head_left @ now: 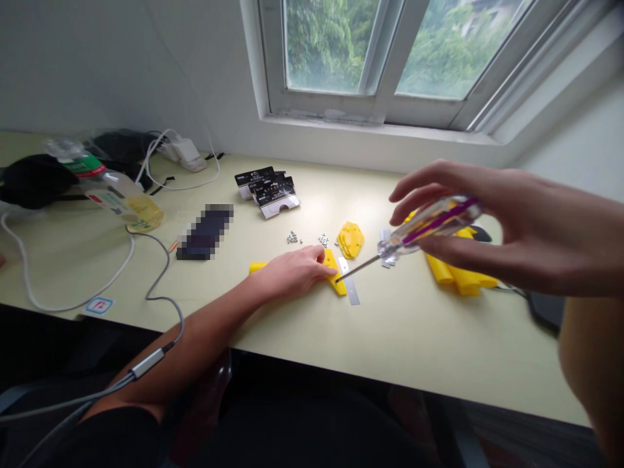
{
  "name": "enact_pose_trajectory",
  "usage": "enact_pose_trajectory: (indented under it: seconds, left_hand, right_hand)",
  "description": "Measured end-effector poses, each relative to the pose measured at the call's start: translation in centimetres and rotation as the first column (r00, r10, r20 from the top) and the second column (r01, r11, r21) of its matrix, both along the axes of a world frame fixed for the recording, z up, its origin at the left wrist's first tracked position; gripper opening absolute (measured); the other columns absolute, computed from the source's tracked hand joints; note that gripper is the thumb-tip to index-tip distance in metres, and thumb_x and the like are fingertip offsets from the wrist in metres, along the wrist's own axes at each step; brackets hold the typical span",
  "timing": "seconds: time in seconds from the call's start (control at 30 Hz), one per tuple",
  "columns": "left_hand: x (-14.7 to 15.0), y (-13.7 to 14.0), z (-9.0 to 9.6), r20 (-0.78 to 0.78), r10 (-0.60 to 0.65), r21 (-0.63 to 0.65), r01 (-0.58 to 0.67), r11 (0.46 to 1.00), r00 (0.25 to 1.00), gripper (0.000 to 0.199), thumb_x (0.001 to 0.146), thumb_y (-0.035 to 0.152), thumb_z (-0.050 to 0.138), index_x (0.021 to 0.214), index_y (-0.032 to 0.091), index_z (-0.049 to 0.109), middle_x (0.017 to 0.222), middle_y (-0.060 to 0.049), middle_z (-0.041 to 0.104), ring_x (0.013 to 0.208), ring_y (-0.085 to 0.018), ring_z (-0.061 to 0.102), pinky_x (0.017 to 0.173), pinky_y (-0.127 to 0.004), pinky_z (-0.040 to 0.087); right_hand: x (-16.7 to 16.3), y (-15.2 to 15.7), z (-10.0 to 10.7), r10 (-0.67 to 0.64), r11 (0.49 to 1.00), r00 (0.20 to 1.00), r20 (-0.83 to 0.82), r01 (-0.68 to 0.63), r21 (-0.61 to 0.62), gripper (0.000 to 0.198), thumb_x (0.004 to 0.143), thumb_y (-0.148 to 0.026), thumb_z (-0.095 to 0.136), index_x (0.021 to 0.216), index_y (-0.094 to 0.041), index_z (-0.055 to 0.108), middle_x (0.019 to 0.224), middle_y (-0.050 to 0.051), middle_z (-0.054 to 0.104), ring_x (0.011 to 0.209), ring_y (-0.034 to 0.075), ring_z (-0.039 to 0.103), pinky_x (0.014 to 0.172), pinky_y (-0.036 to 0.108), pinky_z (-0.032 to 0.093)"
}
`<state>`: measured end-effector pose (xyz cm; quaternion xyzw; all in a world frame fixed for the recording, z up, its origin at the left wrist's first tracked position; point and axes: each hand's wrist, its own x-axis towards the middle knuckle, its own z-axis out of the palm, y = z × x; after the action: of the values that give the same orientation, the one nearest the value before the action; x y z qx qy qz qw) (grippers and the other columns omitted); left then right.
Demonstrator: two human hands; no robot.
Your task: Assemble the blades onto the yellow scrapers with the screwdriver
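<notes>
My left hand (pixel 299 268) is closed round a yellow plastic scraper (pixel 340 286) lying on the table, pressing it down; its handle end pokes out left of the wrist. In my right hand (pixel 492 214) is a screwdriver (pixel 414 227) with a clear and purple handle. Its shaft slants down left, and the tip meets the scraper's head near a screw hole. A flat metal blade (pixel 353 291) lies along the head's right side. Just beyond are a stack of yellow plates (pixel 350 240), a heap of screws (pixel 292 238) and a small pile of nuts (pixel 323 240).
Several yellow handles (pixel 453 273) lie at the right, partly behind my right hand, with more metal blades (pixel 386 250) nearer the middle. Black cards (pixel 273 190) stand at the back. Leftward are a blurred-out phone (pixel 205 232), a tilted bottle (pixel 121 198) and cables.
</notes>
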<state>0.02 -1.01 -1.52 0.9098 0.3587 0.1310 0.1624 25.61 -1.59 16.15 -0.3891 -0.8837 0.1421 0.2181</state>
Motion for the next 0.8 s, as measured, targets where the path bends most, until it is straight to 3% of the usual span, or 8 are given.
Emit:
enact_pose_trajectory:
  seconds: [0.1,0.17,0.23,0.3,0.4,0.5,0.63,0.8]
  left_hand:
    - [-0.1,0.1,0.0,0.015,-0.007,0.016,0.007,1.000,1.000,0.030,0.098,0.034,0.046,0.118,0.034,0.069,0.097,-0.006,0.056,0.083,-0.016,0.054,0.072,-0.027,0.043]
    - [-0.1,0.1,0.1,0.024,-0.012,0.022,0.011,1.000,1.000,0.029,0.098,0.034,0.047,0.117,0.034,0.069,0.097,-0.005,0.055,0.082,-0.015,0.054,0.071,-0.027,0.043]
    - [-0.1,0.1,0.2,0.027,-0.009,0.019,0.009,1.000,1.000,0.029,0.098,0.034,0.047,0.117,0.033,0.069,0.096,-0.005,0.055,0.079,-0.014,0.053,0.069,-0.026,0.042]
    - [-0.1,0.0,0.3,0.027,-0.010,0.018,0.009,1.000,1.000,0.029,0.098,0.034,0.046,0.116,0.033,0.069,0.096,-0.005,0.055,0.078,-0.014,0.053,0.068,-0.026,0.042]
    - [0.0,0.0,0.1,0.034,-0.007,0.025,0.006,1.000,0.999,0.029,0.098,0.034,0.046,0.114,0.033,0.070,0.096,-0.005,0.056,0.078,-0.014,0.054,0.069,-0.026,0.042]
    - [0.0,0.1,-0.1,0.047,0.004,0.030,-0.006,1.000,0.999,0.029,0.098,0.034,0.046,0.115,0.033,0.070,0.096,-0.005,0.056,0.079,-0.014,0.054,0.069,-0.027,0.042]
    - [0.0,0.1,-0.2,0.035,0.022,0.016,-0.022,1.000,0.999,0.033,0.099,0.039,0.044,0.110,0.027,0.072,0.095,-0.007,0.056,0.079,-0.016,0.055,0.068,-0.027,0.044]
    - [0.0,0.1,-0.1,-0.001,0.047,0.011,-0.047,0.999,0.999,0.037,0.099,0.042,0.041,0.108,0.024,0.072,0.095,-0.007,0.057,0.076,-0.015,0.054,0.063,-0.027,0.043]
  right_hand:
    - [-0.8,0.7,0.9,-0.110,0.964,0.969,0.219,0.050,0.262,0.034,0.091,-0.051,0.051,0.077,-0.024,0.067,0.052,0.000,0.050,0.042,0.010,0.036,0.044,0.029,0.027]
    - [-1.0,1.2,1.5,-0.093,0.974,0.970,0.224,0.042,0.223,0.033,0.091,-0.045,0.054,0.070,-0.023,0.066,0.048,-0.001,0.047,0.040,0.009,0.033,0.044,0.028,0.026]
    - [-0.8,1.6,2.2,0.041,0.995,0.972,0.232,-0.060,0.074,0.015,0.085,-0.038,0.064,0.080,-0.025,0.070,0.058,-0.001,0.056,0.044,0.009,0.041,0.044,0.026,0.029]
    - [-0.5,1.8,2.4,0.146,0.989,0.957,0.251,-0.148,-0.010,0.014,0.081,-0.033,0.068,0.094,-0.027,0.072,0.070,-0.001,0.063,0.049,0.009,0.048,0.043,0.024,0.031]
    - [-0.8,1.8,1.6,0.050,0.987,0.962,0.268,-0.088,0.131,0.012,0.086,-0.032,0.062,0.093,-0.025,0.069,0.068,0.000,0.063,0.049,0.009,0.048,0.043,0.024,0.030]
    - [-1.5,1.5,0.1,-0.080,0.953,0.985,0.152,0.031,0.302,0.011,0.090,-0.031,0.056,0.093,-0.023,0.063,0.069,0.000,0.063,0.055,0.010,0.052,0.048,0.025,0.035]
    - [-1.3,1.5,-0.7,0.023,0.978,0.990,-0.141,0.006,0.209,0.022,0.085,-0.026,0.063,0.106,-0.023,0.057,0.091,0.003,0.064,0.072,0.012,0.062,0.057,0.026,0.048]
    - [0.4,2.2,-0.2,0.024,0.953,0.899,-0.436,0.111,0.281,0.029,0.073,-0.023,0.077,0.098,-0.024,0.062,0.091,0.003,0.059,0.084,0.016,0.064,0.065,0.032,0.052]
